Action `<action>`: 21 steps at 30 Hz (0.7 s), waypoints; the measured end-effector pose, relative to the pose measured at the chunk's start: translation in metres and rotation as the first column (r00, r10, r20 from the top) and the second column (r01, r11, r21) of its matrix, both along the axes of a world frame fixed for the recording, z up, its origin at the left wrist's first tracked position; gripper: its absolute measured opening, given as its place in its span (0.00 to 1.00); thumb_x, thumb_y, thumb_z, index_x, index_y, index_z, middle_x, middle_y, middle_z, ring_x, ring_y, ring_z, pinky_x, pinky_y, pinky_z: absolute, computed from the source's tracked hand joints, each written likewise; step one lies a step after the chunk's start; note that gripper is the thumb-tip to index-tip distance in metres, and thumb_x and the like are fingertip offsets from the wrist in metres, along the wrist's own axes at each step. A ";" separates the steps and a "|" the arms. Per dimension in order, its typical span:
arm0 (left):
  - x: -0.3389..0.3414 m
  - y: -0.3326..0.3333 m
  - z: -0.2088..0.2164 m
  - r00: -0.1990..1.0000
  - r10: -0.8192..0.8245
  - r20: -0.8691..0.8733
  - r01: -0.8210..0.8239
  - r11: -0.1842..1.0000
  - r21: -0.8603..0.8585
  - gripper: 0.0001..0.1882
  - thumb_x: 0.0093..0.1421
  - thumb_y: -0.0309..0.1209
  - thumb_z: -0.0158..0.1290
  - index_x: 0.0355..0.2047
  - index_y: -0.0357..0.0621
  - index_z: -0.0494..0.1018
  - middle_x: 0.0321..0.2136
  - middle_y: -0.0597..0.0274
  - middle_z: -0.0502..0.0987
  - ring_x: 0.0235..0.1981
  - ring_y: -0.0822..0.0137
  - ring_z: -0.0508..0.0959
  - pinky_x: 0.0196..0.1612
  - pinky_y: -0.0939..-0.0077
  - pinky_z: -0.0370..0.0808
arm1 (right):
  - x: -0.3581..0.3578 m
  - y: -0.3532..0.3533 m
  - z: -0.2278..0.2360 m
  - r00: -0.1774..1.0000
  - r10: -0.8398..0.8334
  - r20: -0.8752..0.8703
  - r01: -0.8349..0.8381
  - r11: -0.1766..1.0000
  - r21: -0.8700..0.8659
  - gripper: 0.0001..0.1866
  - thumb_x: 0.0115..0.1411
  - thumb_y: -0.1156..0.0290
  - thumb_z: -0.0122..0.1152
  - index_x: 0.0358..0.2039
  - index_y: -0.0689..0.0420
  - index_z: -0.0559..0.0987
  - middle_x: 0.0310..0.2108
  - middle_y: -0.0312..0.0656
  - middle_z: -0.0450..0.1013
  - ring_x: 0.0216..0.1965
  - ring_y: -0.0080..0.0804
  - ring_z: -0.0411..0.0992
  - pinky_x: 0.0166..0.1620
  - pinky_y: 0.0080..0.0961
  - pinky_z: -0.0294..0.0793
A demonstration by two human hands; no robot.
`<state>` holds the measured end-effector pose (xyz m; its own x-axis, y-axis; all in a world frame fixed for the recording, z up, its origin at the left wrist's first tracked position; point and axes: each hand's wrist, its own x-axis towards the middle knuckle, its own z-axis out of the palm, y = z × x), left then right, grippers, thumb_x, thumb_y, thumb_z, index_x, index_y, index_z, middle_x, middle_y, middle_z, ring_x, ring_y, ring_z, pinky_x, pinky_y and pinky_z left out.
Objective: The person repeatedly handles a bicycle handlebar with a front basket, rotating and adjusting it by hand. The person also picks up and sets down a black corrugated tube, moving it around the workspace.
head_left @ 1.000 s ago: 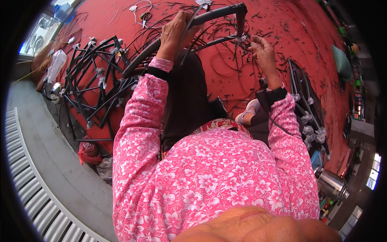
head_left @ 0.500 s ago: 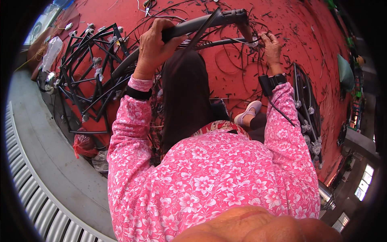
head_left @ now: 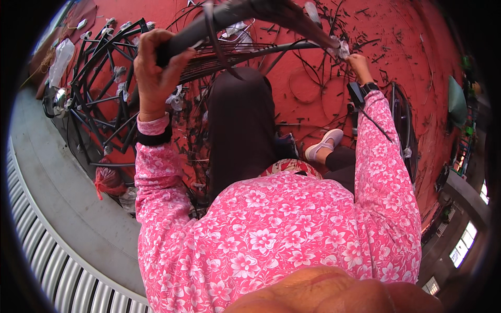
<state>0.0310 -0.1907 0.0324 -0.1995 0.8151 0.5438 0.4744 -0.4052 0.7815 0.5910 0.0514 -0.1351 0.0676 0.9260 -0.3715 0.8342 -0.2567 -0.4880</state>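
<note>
**Frame bar held raised over red floor for strand work**

The left hand (head_left: pixel 156 68) is clenched around a dark frame bar (head_left: pixel 229 18), steadying it above the lap. The right hand (head_left: pixel 359 63) pinches thin dark strands (head_left: pixel 245 52) at the bar's far end, apparently keeping them taut. Spare black metal frames (head_left: pixel 99 94) lie at the floor's (head_left: pixel 407 47) left edge.

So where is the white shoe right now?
The white shoe is right of centre in the head view, on the red floor, just below the right hand.

Both hands (head_left: pixel 156 68) grip a black frame (head_left: pixel 245 13).
</note>
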 end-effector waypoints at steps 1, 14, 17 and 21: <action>-0.009 -0.002 -0.003 0.994 0.045 0.096 -0.043 0.999 -0.023 0.19 0.57 0.29 0.68 0.43 0.39 0.72 0.32 0.65 0.76 0.32 0.74 0.76 0.37 0.80 0.73 | 0.023 -0.021 -0.010 0.996 -0.078 0.032 0.077 0.997 0.025 0.19 0.56 0.54 0.65 0.26 0.60 0.83 0.17 0.41 0.74 0.20 0.31 0.72 0.26 0.31 0.68; -0.143 0.032 -0.065 0.814 0.491 0.310 -0.485 0.869 -0.100 0.22 0.60 0.44 0.69 0.39 0.40 0.72 0.29 0.70 0.73 0.27 0.78 0.70 0.30 0.81 0.69 | 0.383 -0.300 0.192 0.503 -0.306 0.808 0.148 0.952 0.268 0.30 0.60 0.42 0.63 0.35 0.63 0.85 0.35 0.58 0.81 0.38 0.57 0.79 0.41 0.51 0.74; -0.151 0.029 -0.078 0.784 0.558 0.272 -0.559 0.825 -0.081 0.23 0.59 0.45 0.69 0.39 0.41 0.72 0.29 0.69 0.73 0.28 0.78 0.70 0.29 0.81 0.69 | 0.448 -0.349 0.302 0.159 -0.554 0.817 0.606 0.708 0.362 0.35 0.64 0.36 0.54 0.49 0.58 0.84 0.45 0.59 0.80 0.48 0.55 0.78 0.51 0.49 0.73; -0.151 0.038 -0.084 0.789 0.564 0.243 -0.582 0.813 0.003 0.25 0.57 0.45 0.71 0.38 0.39 0.72 0.29 0.68 0.74 0.28 0.77 0.71 0.31 0.81 0.70 | 0.470 -0.396 0.389 -0.232 -0.700 0.675 0.726 0.337 0.600 0.32 0.61 0.41 0.59 0.46 0.61 0.84 0.42 0.56 0.81 0.46 0.53 0.79 0.50 0.47 0.74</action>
